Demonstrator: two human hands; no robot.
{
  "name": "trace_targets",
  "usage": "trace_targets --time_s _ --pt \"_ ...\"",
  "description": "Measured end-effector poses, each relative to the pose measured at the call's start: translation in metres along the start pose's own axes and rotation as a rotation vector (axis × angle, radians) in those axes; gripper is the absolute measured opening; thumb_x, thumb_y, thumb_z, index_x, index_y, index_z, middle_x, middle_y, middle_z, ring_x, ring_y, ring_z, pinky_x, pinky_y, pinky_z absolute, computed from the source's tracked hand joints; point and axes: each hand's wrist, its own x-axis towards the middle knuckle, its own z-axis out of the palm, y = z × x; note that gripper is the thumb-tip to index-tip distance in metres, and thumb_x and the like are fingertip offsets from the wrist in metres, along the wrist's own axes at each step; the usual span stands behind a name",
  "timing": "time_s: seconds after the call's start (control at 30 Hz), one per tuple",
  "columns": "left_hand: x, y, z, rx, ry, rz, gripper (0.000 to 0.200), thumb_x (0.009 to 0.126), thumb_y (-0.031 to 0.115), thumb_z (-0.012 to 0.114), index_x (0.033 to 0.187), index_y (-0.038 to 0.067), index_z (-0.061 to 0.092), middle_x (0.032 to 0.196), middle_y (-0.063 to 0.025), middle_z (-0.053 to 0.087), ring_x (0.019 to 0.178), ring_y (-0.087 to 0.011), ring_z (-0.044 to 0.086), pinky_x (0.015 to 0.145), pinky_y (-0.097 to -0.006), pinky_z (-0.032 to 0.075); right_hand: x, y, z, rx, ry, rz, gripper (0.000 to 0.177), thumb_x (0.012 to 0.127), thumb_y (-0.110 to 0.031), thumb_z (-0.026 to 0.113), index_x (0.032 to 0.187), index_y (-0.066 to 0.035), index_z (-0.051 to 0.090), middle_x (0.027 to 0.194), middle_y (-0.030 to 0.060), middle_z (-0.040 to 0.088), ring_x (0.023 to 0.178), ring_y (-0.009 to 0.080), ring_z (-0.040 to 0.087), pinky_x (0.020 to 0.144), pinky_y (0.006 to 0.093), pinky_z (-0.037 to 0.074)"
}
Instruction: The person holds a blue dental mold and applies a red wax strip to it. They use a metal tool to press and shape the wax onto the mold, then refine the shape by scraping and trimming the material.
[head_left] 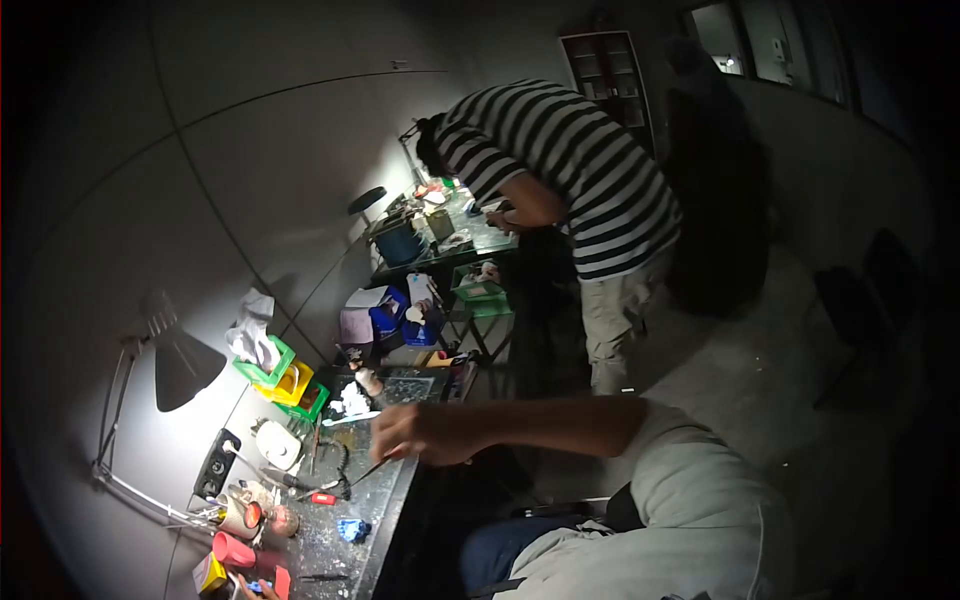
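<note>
My right hand (402, 432) reaches over a dark, speckled workbench (385, 500) and is closed on a thin dark tool (368, 470) whose tip points down at the bench. Only a sliver of my left hand (243, 588) shows at the bottom edge, next to a small blue thing (259, 586); its grip is hidden. A red-handled tool (322, 497), a blue crumpled piece (352, 528) and a white roll (278, 443) lie on the bench near the tool tip.
A desk lamp (180, 365) lights the bench by the wall. Green and yellow bins (288, 378), a pink cup (232, 548) and a yellow box (208, 572) crowd it. Farther along, a person in a striped shirt (570, 170) bends over another table (480, 240).
</note>
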Motion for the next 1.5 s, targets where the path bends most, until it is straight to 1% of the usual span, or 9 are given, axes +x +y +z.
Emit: trace_targets --time_s 0.23,0.4,0.57,0.63,0.67,0.73,0.9,1.2,1.5 --pt "-0.033 0.061 0.011 0.077 0.083 0.043 0.049 0.103 0.038 0.045 0.138 0.007 0.057 0.076 0.0049 0.05 0.053 -0.0033 0.034 0.048 -0.0197 0.023 -0.235 -0.122 -0.138 -0.083 0.23 0.591 0.011 0.091 -0.002 0.068 0.101 -0.004 0.064 0.09 0.0075 0.062 0.081 0.0207 0.063 0.074 0.035 0.048" --pt "-0.098 0.097 0.036 0.014 0.077 0.143 0.047 0.102 0.037 0.045 0.135 0.007 0.06 0.074 0.0061 0.049 0.054 -0.003 0.034 0.048 -0.0197 0.022 -0.424 -0.189 -0.137 -0.082 0.538 0.913 0.012 0.092 -0.008 0.073 0.099 -0.002 0.065 0.09 0.0052 0.071 0.079 0.0114 0.065 0.076 0.0285 0.052" --pt "-0.172 0.049 0.145 -0.469 -0.367 0.223 0.045 0.102 0.037 0.046 0.133 0.008 0.062 0.072 0.0073 0.048 0.054 -0.0027 0.033 0.048 -0.0198 0.022 -0.537 -0.268 -0.133 -0.058 0.874 1.01 0.011 0.09 -0.006 0.075 0.091 -0.001 0.065 0.086 0.0038 0.07 0.078 0.0097 0.064 0.075 0.0269 0.052" --pt "-0.344 0.215 0.185 -0.368 -0.419 0.183 0.038 0.103 0.036 0.044 0.118 0.008 0.065 0.067 0.008 0.041 0.052 -0.0018 0.03 0.046 -0.0194 0.021 -0.565 -0.287 -0.132 -0.075 1.111 1.012 0.012 0.088 -0.005 0.076 0.089 -0.003 0.065 0.087 0.0037 0.07 0.079 0.009 0.063 0.075 0.0261 0.052" --pt "-0.338 0.183 0.215 -0.409 -0.458 0.214 0.047 0.102 0.036 0.047 0.135 0.005 0.06 0.066 0.0086 0.039 0.051 -0.0013 0.031 0.045 -0.0195 0.02 -0.577 -0.291 -0.13 -0.107 1.192 1.015 0.012 0.087 -0.005 0.076 0.089 -0.004 0.064 0.086 0.0037 0.069 0.078 0.009 0.062 0.074 0.0266 0.052" --pt "-0.417 0.267 0.24 -0.5 -0.682 0.197 0.058 0.101 0.035 0.047 0.148 0.002 0.048 0.07 0.0072 0.045 0.051 -0.0009 0.031 0.044 -0.0184 0.02 -0.61 -0.282 -0.118 -0.099 1.29 1.028 0.012 0.087 -0.003 0.075 0.091 -0.004 0.064 0.084 0.0036 0.068 0.076 0.0091 0.062 0.072 0.027 0.053" --pt "-0.538 0.403 0.267 -0.852 -1.059 0.095 0.068 0.101 0.043 0.047 0.153 0.0 0.037 0.069 0.0028 0.047 0.053 -0.0041 0.034 0.045 -0.0208 0.024 -0.611 -0.262 -0.121 -0.05 1.429 0.964 0.012 0.087 -0.002 0.074 0.092 -0.001 0.063 0.083 0.0058 0.068 0.073 0.0093 0.063 0.069 0.0251 0.052" --pt "-0.642 0.436 0.288 -1.111 -1.567 -0.017 0.095 0.091 0.052 0.06 0.156 -0.006 0.021 0.087 -0.004 0.062 0.056 -0.0063 0.042 0.047 -0.02 0.03 -0.627 -0.277 -0.119 -0.135 1.504 1.046 0.018 0.085 -0.007 0.079 0.092 -0.001 0.064 0.084 0.0092 0.07 0.078 0.012 0.068 0.071 0.0275 0.054" --pt "-0.7 0.441 0.307 -1.017 -1.524 0.022 0.102 0.084 0.061 0.061 0.148 -0.014 0.035 0.081 -0.0038 0.058 0.054 -0.0068 0.047 0.044 -0.0215 0.034 -0.653 -0.297 -0.115 -0.072 1.698 1.134 0.014 0.086 0.0 0.076 0.095 0.003 0.065 0.088 0.0123 0.072 0.084 0.0175 0.072 0.078 0.0309 0.059"
